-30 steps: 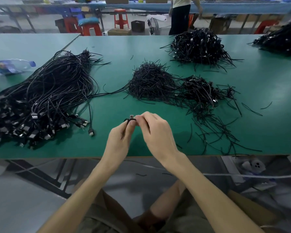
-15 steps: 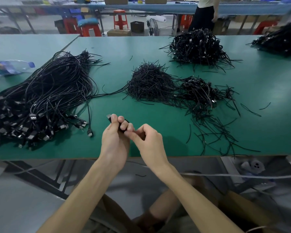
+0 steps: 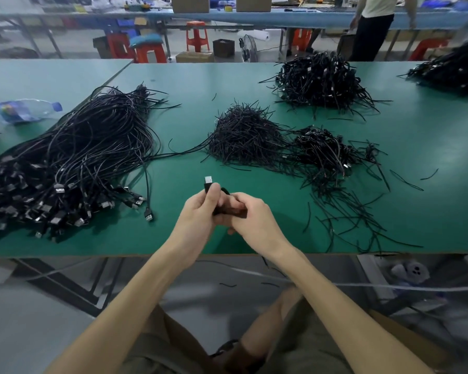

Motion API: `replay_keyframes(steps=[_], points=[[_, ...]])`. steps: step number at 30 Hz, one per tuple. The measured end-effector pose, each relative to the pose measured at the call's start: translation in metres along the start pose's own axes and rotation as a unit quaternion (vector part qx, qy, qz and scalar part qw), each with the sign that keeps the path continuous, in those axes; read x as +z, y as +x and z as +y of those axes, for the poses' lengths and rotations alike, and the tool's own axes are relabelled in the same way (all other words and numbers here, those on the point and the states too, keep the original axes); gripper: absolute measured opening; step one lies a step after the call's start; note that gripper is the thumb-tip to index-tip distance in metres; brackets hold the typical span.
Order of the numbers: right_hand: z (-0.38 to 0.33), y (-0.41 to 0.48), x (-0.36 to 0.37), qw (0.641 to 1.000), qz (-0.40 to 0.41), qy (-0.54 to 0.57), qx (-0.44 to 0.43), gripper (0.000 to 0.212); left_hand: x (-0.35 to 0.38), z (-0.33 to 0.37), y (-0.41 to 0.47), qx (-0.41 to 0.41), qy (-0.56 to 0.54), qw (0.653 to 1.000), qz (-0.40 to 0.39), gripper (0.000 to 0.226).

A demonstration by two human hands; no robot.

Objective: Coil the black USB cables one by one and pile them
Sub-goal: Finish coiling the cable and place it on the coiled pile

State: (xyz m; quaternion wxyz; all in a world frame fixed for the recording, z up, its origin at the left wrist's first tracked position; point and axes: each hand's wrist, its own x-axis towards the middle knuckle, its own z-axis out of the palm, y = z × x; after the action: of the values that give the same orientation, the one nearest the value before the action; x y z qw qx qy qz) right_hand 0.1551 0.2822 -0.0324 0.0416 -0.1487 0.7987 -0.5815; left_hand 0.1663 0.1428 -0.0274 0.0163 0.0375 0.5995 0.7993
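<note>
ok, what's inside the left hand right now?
A black USB cable: its plug sticks up past the thumb of the left hand, a short loop beside it. The rest is covered by those fingers and the right hand.

Black USB cable [image 3: 207,184]: coil mostly hidden in left hand [image 3: 200,214] + right hand [image 3: 254,222] grip. Far-right black cable heap [image 3: 454,68]: cut by frame edge, blurred.

The left hand [image 3: 200,218] and right hand [image 3: 258,224] have bare forearms; olive-khaki shorts [image 3: 150,352] below.

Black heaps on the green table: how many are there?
5: loose cable heap at left, centre heap, centre-right heap, far heap, far-right heap, partly cut off.
</note>
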Motion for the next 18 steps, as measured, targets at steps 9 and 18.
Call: replay_keyframes(steps=[9,18], points=[[0.023,0.014,-0.02,0.997,0.011,-0.068,-0.032,0.021,-0.018,-0.014,0.015,0.05,0.247,0.968,0.0,0.033],[0.041,0.011,-0.02,0.989,-0.031,-0.132,-0.059,0.037,-0.033,-0.022,0.026,-0.03,0.132,0.991,-0.002,0.031]])
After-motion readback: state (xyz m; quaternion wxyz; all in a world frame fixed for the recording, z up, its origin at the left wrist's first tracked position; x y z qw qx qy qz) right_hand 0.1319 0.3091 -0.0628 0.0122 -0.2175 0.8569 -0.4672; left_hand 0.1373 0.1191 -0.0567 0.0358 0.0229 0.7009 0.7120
